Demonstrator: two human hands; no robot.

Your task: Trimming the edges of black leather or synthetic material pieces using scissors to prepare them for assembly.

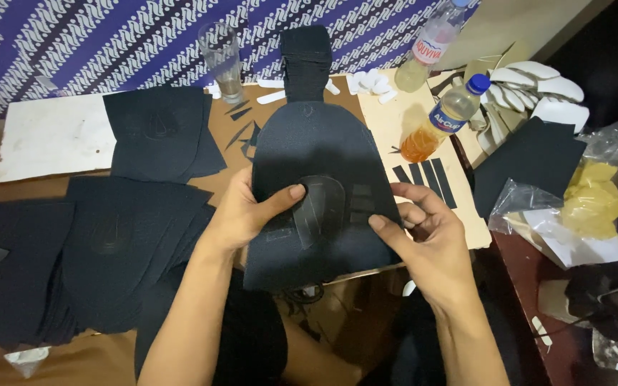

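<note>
Left hand (241, 211) and right hand (430, 236) each pinching the black sheet (320, 154), thumbs on top, sheet dome-topped with darker patches, over the table's (395, 121) front edge

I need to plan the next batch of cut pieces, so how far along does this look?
Done: black sheets with shapes on them lie stacked at left. In hand: left hand and right hand hold a black panel, thumbs at its centre patch. Left: loose black strips on the board.

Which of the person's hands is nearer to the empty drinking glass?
Left. The left hand holds the black cut piece below the drinking glass; the right hand is farther, across the piece.
</note>
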